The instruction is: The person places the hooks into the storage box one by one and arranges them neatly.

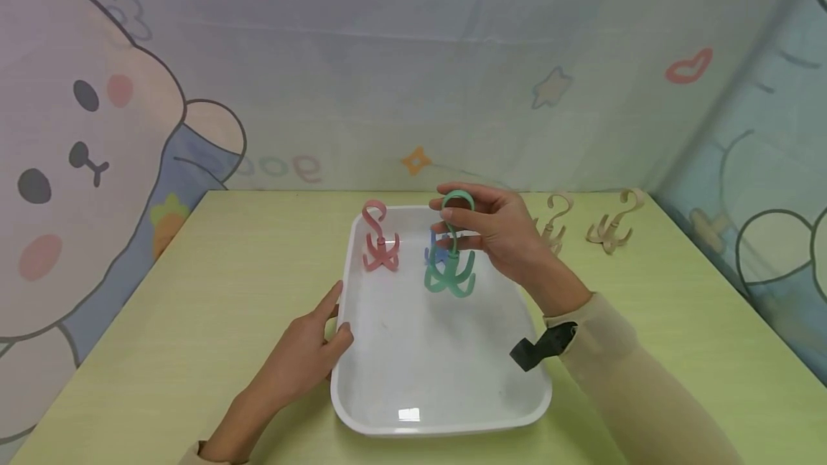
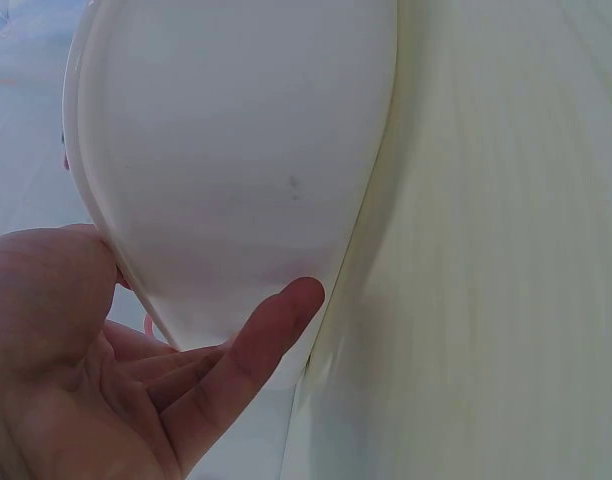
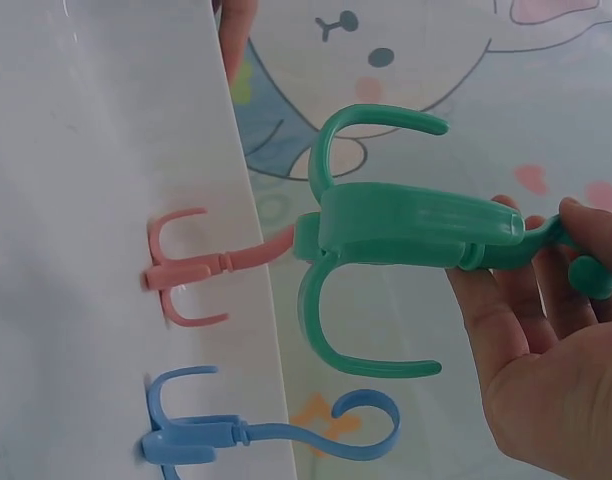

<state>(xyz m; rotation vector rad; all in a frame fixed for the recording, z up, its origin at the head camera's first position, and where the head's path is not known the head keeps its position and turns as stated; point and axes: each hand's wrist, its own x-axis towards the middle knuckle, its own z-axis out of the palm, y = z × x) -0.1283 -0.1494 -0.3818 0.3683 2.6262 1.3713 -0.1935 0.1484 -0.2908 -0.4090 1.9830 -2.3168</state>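
From the head camera we see a white tray [image 1: 413,379] in the middle of a light green table [image 1: 194,321]. The right hand [image 1: 500,235] holds a green hook [image 1: 452,264] by its top loop, pinched between thumb and fingers, above the far half of the tray; its four claws hang just over the tray floor. A pink hook [image 1: 379,239] stands in the far left corner of the tray, and a blue hook [image 1: 436,250] stands partly hidden behind the green one. Two beige hooks [image 1: 610,224] stand on the table near its far right corner, outside the tray. The left hand [image 1: 310,354] rests against the left edge of the tray with straight fingers and grips nothing.

From the left wrist camera we see the palm of the left hand [image 2: 116,380], fingers relaxed, the thumb touching the tray [image 2: 236,150] at its rim.

From the right wrist camera we see the fingers of the right hand [image 3: 546,340] curled round the stem of the green hook [image 3: 386,240]. The pink hook [image 3: 201,268] and the blue hook [image 3: 256,430] stand on the tray [image 3: 96,200] behind it, apart from it.
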